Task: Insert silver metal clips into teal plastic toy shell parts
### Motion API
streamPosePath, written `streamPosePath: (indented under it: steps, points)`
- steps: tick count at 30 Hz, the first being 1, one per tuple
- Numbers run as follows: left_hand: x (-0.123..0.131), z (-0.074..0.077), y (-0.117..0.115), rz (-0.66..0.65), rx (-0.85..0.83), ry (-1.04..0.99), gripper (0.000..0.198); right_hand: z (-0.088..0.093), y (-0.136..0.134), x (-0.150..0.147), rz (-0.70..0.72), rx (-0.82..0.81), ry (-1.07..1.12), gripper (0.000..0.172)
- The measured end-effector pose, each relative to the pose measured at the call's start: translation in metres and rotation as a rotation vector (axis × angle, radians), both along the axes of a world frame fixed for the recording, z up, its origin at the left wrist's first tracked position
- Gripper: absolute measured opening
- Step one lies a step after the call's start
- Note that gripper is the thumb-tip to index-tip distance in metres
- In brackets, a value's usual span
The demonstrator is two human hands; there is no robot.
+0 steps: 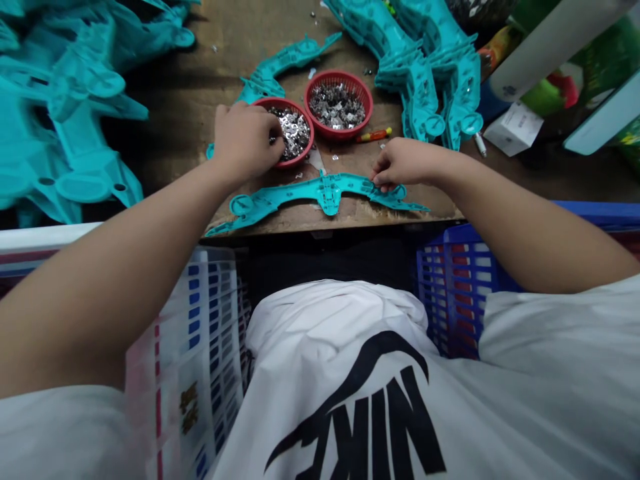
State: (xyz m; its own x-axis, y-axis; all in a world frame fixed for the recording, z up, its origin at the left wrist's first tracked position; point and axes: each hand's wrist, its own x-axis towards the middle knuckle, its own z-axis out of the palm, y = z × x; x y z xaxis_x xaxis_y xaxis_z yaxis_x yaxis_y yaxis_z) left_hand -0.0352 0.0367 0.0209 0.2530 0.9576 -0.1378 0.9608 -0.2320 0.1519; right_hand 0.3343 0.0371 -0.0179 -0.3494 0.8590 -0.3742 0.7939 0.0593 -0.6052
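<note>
My left hand [245,141] reaches into a red plastic bowl [309,127], its fingertips among shiny metal pieces [296,133] and partly hidden by them. My right hand [400,165] rests at the near edge of the wooden bench [200,67], with its fingertips pressed on a long teal plastic moulded part [325,193]. That part lies flat, just below the bowl. A second red bowl [340,73] of similar metal pieces [336,107] stands beyond both hands, nearer my right hand.
Large heaps of teal moulded parts [65,113] [425,73] lie at the bench's left and far side. A small orange-yellow tool [374,135] and a white box [513,128] lie to the right. A white crate [210,333] and a blue crate [455,287] flank my body.
</note>
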Motion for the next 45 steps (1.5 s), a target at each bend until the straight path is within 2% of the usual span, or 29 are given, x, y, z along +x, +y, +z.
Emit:
streamPosePath:
  steps: [4, 9, 17, 22, 24, 27, 30, 33, 36, 39, 45]
  points:
    - [0.0, 0.001, 0.003, 0.033, -0.007, -0.005, 0.05, 0.006, -0.005, -0.008, -0.02, 0.008, -0.081, 0.031]
    - [-0.001, 0.002, 0.008, 0.077, -0.003, -0.084, 0.05, 0.01, -0.008, -0.015, 0.066, 0.114, -0.115, 0.026]
    - [-0.007, -0.007, 0.017, 0.075, 0.02, -0.277, 0.041, 0.01, -0.009, -0.018, 0.066, 0.168, -0.143, 0.034]
    - [-0.011, -0.011, 0.02, 0.044, 0.036, -0.32, 0.04, 0.014, -0.011, -0.023, 0.148, 0.188, -0.174, 0.03]
    - [-0.013, -0.018, 0.024, 0.034, 0.055, -0.376, 0.038, 0.022, -0.013, -0.026, 0.181, 0.177, -0.208, 0.025]
    - [-0.018, -0.035, 0.037, 0.073, 0.103, -0.525, 0.034, 0.043, -0.019, -0.034, 0.203, 0.043, -0.273, 0.014]
    - [-0.022, -0.052, 0.048, 0.047, 0.107, -0.627, 0.04, 0.062, -0.025, -0.042, 0.17, -0.043, -0.322, 0.03]
    - [-0.025, -0.061, 0.052, -0.026, 0.128, -0.656, 0.042, 0.071, -0.028, -0.049, 0.142, -0.043, -0.363, 0.04]
    - [-0.028, -0.064, 0.05, -0.035, 0.212, -0.654, 0.028, 0.072, -0.028, -0.052, 0.143, -0.062, -0.387, 0.036]
    - [-0.03, -0.065, 0.048, -0.009, 0.259, -0.627, 0.014, 0.069, -0.026, -0.05, 0.169, -0.011, -0.423, 0.032]
    - [-0.029, -0.062, 0.045, 0.018, 0.24, -0.612, 0.012, 0.064, -0.022, -0.045, 0.217, 0.021, -0.428, 0.035]
